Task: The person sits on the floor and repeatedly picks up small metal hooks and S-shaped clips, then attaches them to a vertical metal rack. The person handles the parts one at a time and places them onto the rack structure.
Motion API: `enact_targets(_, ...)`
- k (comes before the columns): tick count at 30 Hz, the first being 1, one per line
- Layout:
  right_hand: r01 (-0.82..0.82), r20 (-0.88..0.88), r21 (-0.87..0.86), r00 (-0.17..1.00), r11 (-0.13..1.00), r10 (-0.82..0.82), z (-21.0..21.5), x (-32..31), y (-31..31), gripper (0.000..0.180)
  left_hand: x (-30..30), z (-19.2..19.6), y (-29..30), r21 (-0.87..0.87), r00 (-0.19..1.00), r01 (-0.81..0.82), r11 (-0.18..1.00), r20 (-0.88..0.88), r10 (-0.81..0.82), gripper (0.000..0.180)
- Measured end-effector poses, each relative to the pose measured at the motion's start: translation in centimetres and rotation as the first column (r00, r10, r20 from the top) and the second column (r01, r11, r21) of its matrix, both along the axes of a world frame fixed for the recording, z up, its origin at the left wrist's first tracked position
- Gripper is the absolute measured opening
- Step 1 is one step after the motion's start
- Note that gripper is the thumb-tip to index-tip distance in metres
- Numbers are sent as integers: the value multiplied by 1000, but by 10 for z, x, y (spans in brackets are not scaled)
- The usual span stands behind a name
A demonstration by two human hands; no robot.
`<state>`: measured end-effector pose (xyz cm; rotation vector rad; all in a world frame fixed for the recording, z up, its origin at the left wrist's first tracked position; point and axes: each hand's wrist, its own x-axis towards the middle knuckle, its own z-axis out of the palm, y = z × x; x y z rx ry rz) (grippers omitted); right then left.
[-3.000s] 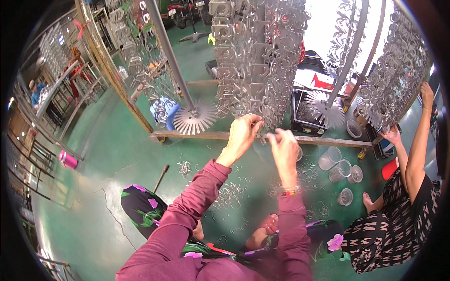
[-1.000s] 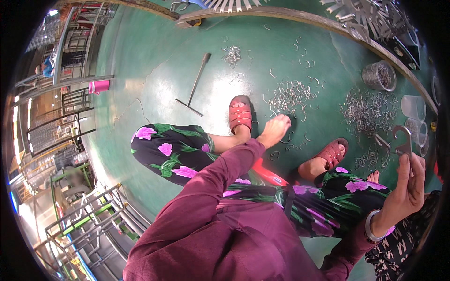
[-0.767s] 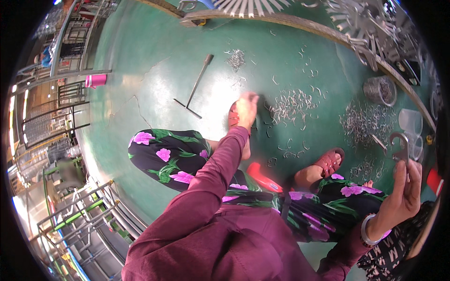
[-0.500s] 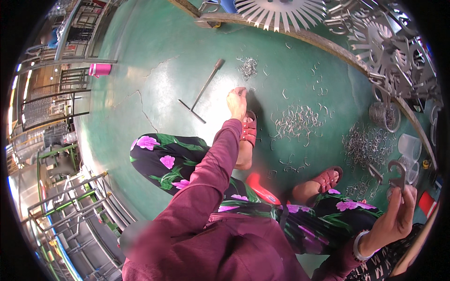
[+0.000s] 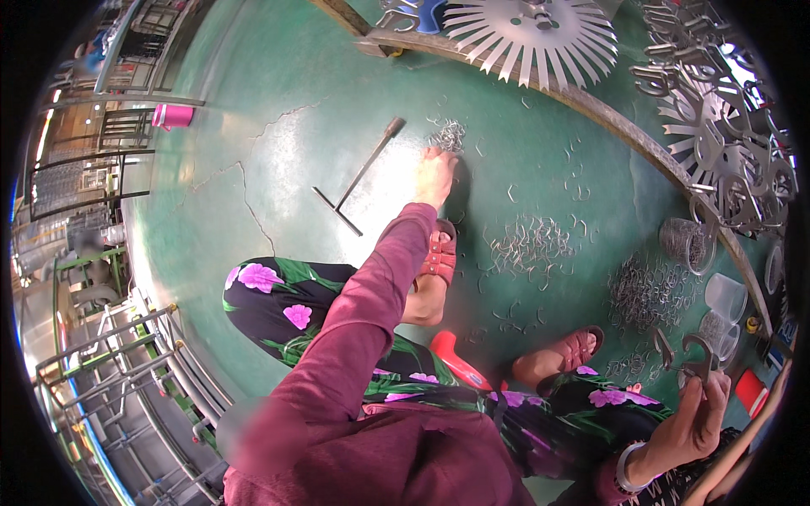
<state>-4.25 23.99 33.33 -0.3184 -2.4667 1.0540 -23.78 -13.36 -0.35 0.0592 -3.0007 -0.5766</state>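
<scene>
My left hand [image 5: 434, 179] reaches down to the near edge of a small pile of bent metal clips [image 5: 448, 135] on the green floor. Its fingers are curled together, and I cannot make out what, if anything, they hold. At the lower right my right hand [image 5: 696, 419] grips a flat metal hook [image 5: 704, 352], its curved end pointing up. Another metal piece [image 5: 663, 346] shows just left of that hook. A larger scatter of clips [image 5: 533, 244] lies between my feet, and a dense heap of small hooks [image 5: 645, 291] spreads beyond my right foot.
A T-shaped metal tool [image 5: 359, 177] lies left of my left hand. Toothed metal discs [image 5: 531, 38] and hooked parts hang over a wooden rail [image 5: 582, 97]. Clear plastic tubs [image 5: 726, 297] stand at the right. A red stool edge [image 5: 460, 358] shows beneath me.
My left hand has moved forward from above my foot to the small clip pile. The right hand still holds the hook. The whole view has shifted slightly.
</scene>
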Motion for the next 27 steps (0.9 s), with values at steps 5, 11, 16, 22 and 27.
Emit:
enact_targets(5, -136, -43, 54, 990, 989, 138, -4, -2, 8, 11, 2, -18, 2, -86, 997, 43, 995, -54, -48, 9)
enact_targets(11, -101, -27, -45, 995, 994, 99, -8, -6, 8, 9, 13, -26, 7, -25, 998, 44, 999, -35, -45, 7)
enact_targets(16, -8, -36, -54, 999, 999, 6, -14, -3, 11, 10, -4, -10, -2, 197, 980, -107, 975, -143, 136, 10)
enact_targets(22, -52, -29, -11, 998, 999, 52, -12, 4, 13, 10, -40, -22, -59, 209, 965, -192, 959, -140, 224, 15)
enact_targets(27, -132, 19, -12, 991, 991, 132, 4, 3, 4, 8, -50, -34, -65, -79, 978, 31, 996, -203, -46, 6)
